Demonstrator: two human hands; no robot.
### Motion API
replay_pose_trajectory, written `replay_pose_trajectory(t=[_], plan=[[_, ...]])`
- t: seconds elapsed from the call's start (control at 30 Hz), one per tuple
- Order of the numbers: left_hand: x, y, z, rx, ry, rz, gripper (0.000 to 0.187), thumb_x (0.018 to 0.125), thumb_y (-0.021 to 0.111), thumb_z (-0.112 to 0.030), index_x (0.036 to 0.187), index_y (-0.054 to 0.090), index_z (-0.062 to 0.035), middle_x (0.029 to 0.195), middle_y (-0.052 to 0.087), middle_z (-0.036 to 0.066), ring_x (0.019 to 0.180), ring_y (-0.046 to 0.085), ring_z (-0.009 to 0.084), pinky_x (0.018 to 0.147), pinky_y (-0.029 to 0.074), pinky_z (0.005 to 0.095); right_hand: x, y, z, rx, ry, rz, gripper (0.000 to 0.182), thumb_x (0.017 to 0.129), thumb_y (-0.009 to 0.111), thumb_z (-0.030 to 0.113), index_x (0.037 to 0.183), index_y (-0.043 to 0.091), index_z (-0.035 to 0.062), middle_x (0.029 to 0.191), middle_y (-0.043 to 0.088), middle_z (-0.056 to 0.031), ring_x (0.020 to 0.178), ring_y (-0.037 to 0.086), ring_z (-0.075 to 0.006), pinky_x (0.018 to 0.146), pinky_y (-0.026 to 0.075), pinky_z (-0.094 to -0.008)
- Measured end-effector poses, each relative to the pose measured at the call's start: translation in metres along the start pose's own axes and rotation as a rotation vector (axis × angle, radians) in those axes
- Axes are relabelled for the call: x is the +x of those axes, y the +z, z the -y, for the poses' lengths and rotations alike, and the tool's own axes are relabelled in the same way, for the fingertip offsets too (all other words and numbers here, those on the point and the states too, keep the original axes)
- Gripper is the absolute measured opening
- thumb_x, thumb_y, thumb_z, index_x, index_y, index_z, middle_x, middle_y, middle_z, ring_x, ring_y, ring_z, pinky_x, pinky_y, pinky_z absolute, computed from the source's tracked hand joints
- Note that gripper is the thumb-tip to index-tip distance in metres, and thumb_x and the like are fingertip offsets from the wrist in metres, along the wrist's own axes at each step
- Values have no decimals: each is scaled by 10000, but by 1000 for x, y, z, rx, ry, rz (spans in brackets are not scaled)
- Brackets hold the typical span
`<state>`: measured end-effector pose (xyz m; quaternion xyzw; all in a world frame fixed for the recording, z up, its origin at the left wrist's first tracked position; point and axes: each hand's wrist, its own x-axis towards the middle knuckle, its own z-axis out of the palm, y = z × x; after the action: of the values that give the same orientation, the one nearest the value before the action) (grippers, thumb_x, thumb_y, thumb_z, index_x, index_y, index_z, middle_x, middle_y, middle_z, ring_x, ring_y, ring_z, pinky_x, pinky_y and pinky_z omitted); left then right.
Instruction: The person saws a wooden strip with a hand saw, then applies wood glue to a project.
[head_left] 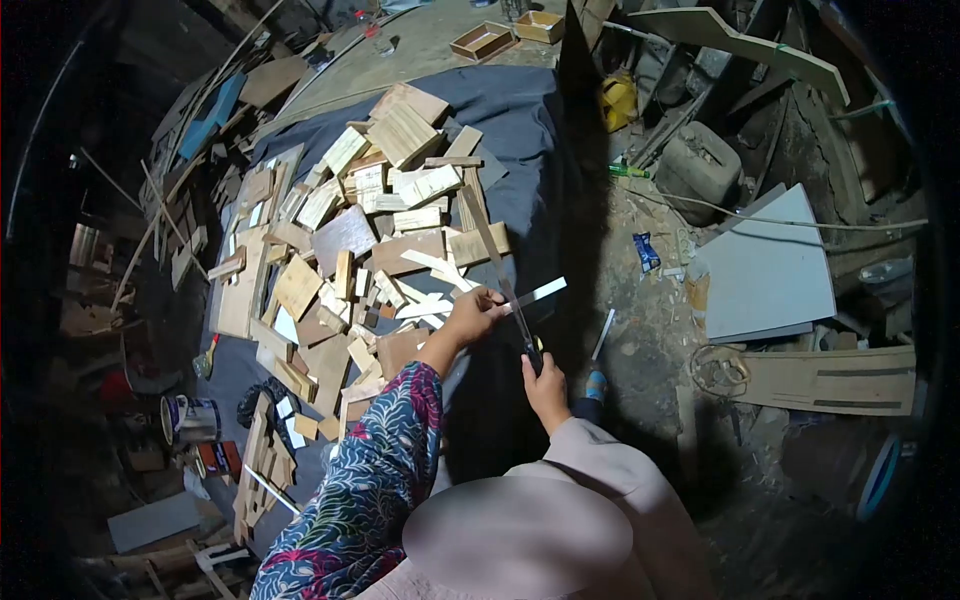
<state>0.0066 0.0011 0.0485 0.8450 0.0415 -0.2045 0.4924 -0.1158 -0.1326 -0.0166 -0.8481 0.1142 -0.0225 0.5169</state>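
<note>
My left hand (473, 317) is closed around one end of a thin white strip (545, 291), whose free end sticks out to the right. My right hand (546, 388) grips the dark handle of a hand saw (497, 255). Its long narrow blade points up and away, crossing the strip just beside my left fingers. Whether the blade's edge bites into the strip is too small to tell. Under the blade and my left hand, more pale strips (437, 267) lie on the heap of wood offcuts (400, 135).
A dark cloth (525, 110) covers the table under the wood heap. Two small wooden boxes (483, 41) stand at the far end. On the floor to the right are a white panel (770, 265), a grey jerrycan (698, 165) and a blue wrapper (646, 252). A paint bucket (190, 419) stands left.
</note>
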Motion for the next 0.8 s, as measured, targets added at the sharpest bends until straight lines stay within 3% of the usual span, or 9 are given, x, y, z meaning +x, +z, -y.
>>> replay_pose_trajectory(t=[0.27, 0.47, 0.53, 0.57, 0.7, 0.8], plan=[[77, -5, -28, 155, 174, 56, 142, 720, 651, -124, 722, 546, -28, 655, 543, 20, 604, 471, 86, 549, 392, 232, 69, 4, 2, -17, -18, -100, 356, 814, 487, 351, 805, 487, -4, 671, 556, -246, 642, 545, -411, 561, 435, -453], [135, -6, -69, 252, 165, 54, 174, 704, 663, -115, 712, 516, -21, 603, 532, 41, 546, 486, 115, 510, 400, 259, 137, 8, 0, -15, -11, -159, 372, 817, 474, 367, 802, 486, -4, 670, 559, -247, 640, 551, -406, 562, 440, -455], [159, -7, -70, 297, 294, 17, 173, 702, 663, -116, 712, 517, -22, 592, 530, 45, 521, 479, 115, 491, 394, 266, 157, 8, 3, -25, 5, -165, 374, 818, 471, 370, 802, 486, -4, 667, 560, -245, 639, 552, -404, 561, 440, -457], [169, -8, -70, 273, 185, 37, 177, 700, 664, -130, 711, 522, -24, 598, 535, 53, 525, 485, 130, 511, 401, 271, 166, 8, 5, -13, 25, -171, 370, 811, 490, 354, 786, 486, -15, 656, 550, -255, 640, 543, -415, 562, 433, -462], [203, -8, -67, 312, 242, 26, 186, 705, 661, -153, 713, 526, -25, 607, 543, 58, 527, 496, 149, 529, 408, 279, 192, 9, 6, 4, 56, -169, 374, 804, 505, 347, 775, 489, -25, 640, 539, -265, 640, 537, -423, 565, 428, -468], [210, -6, -71, 312, 103, 50, 200, 706, 662, -175, 718, 534, -22, 621, 557, 72, 554, 523, 163, 547, 417, 288, 200, 14, 0, 13, 75, -158, 376, 804, 503, 353, 778, 490, -23, 637, 540, -263, 638, 539, -421, 565, 430, -468]])
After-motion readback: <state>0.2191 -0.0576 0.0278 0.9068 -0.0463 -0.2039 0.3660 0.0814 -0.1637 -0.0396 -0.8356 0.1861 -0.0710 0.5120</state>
